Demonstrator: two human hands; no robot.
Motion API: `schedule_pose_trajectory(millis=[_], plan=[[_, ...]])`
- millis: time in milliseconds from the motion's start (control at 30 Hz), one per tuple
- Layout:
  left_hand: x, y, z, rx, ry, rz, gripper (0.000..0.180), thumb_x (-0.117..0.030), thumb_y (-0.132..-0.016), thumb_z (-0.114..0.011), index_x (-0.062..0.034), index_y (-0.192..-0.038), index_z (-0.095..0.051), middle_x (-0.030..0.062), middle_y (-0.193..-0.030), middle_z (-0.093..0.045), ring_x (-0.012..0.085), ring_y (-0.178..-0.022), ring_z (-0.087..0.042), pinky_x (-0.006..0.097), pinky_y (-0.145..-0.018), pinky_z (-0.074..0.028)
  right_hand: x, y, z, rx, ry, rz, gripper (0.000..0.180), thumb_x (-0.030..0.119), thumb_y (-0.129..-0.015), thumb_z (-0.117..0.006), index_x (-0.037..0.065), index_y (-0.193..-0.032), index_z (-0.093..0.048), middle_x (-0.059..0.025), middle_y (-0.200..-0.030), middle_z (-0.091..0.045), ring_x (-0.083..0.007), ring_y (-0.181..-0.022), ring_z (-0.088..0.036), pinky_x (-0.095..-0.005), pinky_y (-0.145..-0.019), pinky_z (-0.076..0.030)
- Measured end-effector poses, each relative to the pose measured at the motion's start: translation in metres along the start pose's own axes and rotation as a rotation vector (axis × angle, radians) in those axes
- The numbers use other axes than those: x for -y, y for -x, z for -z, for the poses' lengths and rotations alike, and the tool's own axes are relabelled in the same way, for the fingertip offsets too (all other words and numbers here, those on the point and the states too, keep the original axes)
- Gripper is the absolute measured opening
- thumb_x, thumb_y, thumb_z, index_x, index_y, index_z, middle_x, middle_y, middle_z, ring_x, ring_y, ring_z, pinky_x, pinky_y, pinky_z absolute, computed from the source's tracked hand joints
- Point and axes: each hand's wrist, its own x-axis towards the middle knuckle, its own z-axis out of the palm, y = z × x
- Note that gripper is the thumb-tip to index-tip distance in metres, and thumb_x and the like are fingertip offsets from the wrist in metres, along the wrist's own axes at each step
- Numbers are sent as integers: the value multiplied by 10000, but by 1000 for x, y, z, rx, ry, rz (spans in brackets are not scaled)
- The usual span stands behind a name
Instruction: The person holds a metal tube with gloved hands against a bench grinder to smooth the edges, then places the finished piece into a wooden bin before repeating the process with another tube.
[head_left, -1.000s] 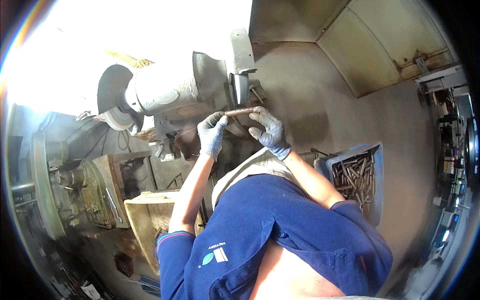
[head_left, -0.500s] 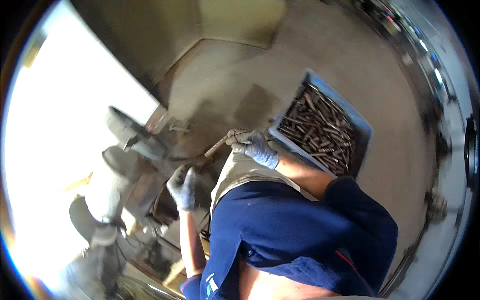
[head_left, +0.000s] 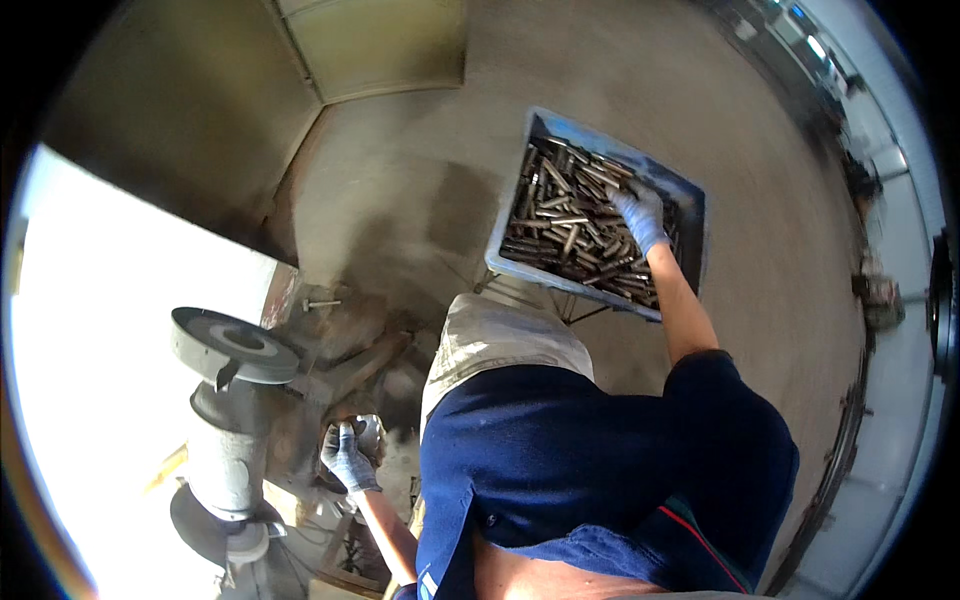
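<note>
Two gloved hands were at work, well apart. Right hand (head_left: 640, 215) reached into the blue crate (head_left: 690, 195) on the floor, fingers curled down among the metal rods (head_left: 560, 220); whether they held one I could not tell. Left hand (head_left: 347, 458) sat low beside the bench grinder (head_left: 232, 420), closed on a small grey part (head_left: 368, 435).

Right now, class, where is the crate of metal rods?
In the head view, the grey crate of metal rods sits upper right on the concrete floor, with the gloved right hand reaching into it.
</note>
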Motion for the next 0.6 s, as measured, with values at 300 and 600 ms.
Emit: schedule_pose_trajectory(millis=[300, 600], plan=[[-15, 48, 49, -208, -231, -78, 249, -129, -837, -637, 29, -1029, -646, 38, -855, -653, 91, -713, -588, 237, -634, -487, 137, 138, -135, 847, -503, -66, 346, 212, -788, -713, -24, -1033, -647, -51, -873, -645, -115, -762, -572, -251, -719, -466], [74, 277, 177, -1152, 268, 68, 215, -76, -828, -627, -15, -1034, -636, 67, -784, -649, 117, -582, -605, 230, -457, -486, 112, 170, -227, 1340, -28, 287, 265, 159, -802, -698, -46, -967, -668, -64, -754, -655, -121, -627, -577, -258, -603, -476]])
